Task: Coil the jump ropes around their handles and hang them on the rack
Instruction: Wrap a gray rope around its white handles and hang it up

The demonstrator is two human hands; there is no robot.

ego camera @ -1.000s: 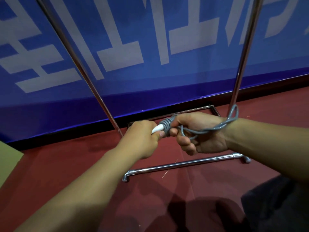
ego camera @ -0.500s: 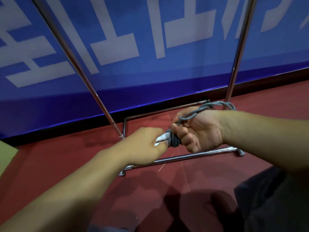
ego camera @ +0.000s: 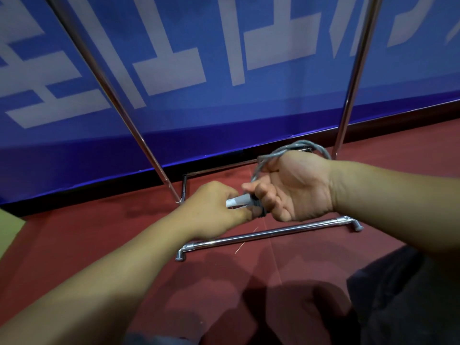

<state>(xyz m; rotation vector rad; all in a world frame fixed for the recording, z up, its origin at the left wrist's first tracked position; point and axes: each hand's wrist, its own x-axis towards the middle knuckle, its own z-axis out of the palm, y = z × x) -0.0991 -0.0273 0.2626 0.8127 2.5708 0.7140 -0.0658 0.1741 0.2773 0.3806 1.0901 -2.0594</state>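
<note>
My left hand [ego camera: 214, 207] grips the white handle [ego camera: 237, 201] of a jump rope, whose end sticks out between the fingers. Grey rope [ego camera: 257, 207] is coiled tightly around the handle just right of that hand. My right hand [ego camera: 291, 188] curls its fingers round the coils and holds the loose grey rope [ego camera: 286, 151], which loops up over the thumb and behind the wrist. The chrome rack [ego camera: 268, 232] stands on the red floor right behind and under my hands, its two uprights [ego camera: 117, 100] rising out of view.
A blue banner [ego camera: 224, 108] with large white characters runs along the back, close behind the rack. Red floor [ego camera: 74, 232] spreads on both sides. A green patch [ego camera: 8, 235] lies at the far left. My dark trouser leg [ego camera: 410, 295] fills the lower right.
My right hand has swung the loose rope from beside the wrist up and over the handle, adding to the coil. Both hands have dropped slightly lower in view.
</note>
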